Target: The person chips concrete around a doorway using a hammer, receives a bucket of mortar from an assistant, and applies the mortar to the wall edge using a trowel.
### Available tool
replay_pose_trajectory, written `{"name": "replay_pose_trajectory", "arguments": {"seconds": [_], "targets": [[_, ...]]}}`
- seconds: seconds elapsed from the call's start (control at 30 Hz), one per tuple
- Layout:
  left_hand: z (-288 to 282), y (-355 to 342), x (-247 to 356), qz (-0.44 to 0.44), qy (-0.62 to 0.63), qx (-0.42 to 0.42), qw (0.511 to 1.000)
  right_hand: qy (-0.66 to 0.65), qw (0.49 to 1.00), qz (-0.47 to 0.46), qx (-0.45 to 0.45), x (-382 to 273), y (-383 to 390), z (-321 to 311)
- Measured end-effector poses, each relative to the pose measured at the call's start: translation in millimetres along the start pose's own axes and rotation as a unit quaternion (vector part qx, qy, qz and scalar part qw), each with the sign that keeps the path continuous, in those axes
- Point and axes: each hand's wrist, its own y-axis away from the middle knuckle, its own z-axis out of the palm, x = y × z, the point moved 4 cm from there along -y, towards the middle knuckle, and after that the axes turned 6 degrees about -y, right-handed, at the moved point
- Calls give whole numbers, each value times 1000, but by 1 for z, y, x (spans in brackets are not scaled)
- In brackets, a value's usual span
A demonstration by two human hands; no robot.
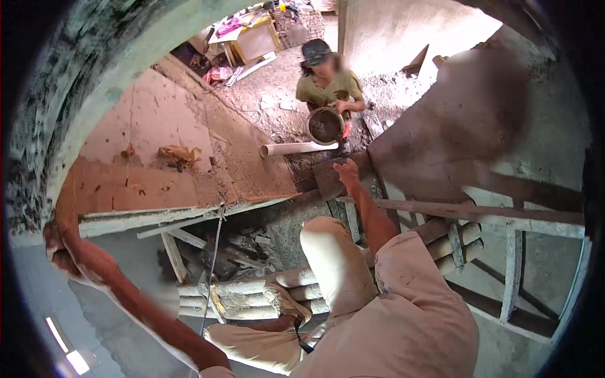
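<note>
While the bucket [326,126] is pointing mouth and axis toward the wearer [391,315], the right hand [348,174] is reaching forward, fingers released; the left hand [60,252] is curling, hold unclear.

Your shoe [285,300] rests on the poles [242,300]; well to their left, your left hand [62,252] is at a mottled wall [33,189], its grip hard to tell. Beyond the poles, your right hand [346,175] reaches out with parted fingers near a board [328,181], and farther beyond them a co-worker [328,88] holds a round bucket [326,126] near a pale pipe [293,150]. A rod [214,264] crosses the poles' left part, and a frame [512,274] stands to their right.
</note>
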Motion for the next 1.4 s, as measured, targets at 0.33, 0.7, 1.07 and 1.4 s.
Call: {"name": "replay_pose_trajectory", "arguments": {"seconds": [0.33,0.7,1.07,1.4], "targets": [[39,13,13,27,73,-23,997,43,991,-64,113,-63,-43,53],[11,4,1,41,51,-35,997,-182,979,60,66,-129,4,136],[7,0,-9,65,-21,-46,997,-468,878,39,98,-48,17,59],[16,-4,-24,104,-48,-106,988,-308,930,65,191,-139,100,9]]}}
